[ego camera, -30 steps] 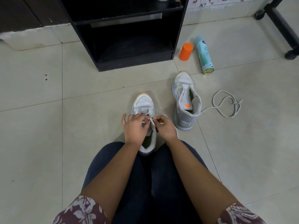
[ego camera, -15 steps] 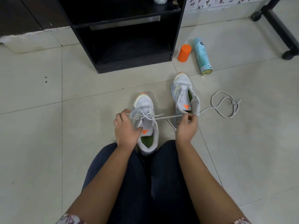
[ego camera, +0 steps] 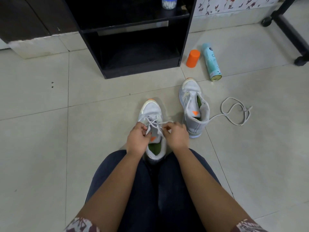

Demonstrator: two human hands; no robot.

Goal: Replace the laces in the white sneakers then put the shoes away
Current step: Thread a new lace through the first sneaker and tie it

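White sneaker (ego camera: 151, 113), lace (ego camera: 154, 122) pinched between left hand (ego camera: 138, 139) and right hand (ego camera: 177, 136); black shelf unit (ego camera: 138, 71) holding jar (ego camera: 169, 2); second sneaker (ego camera: 192, 91), loose lace (ego camera: 247, 109), orange cap (ego camera: 193, 58), spray can (ego camera: 211, 62) nearby.

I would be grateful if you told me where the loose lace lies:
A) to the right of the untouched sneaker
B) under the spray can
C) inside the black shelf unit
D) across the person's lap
A: the loose lace lies looped to the right of the untouched sneaker, with one end trailing toward its heel.
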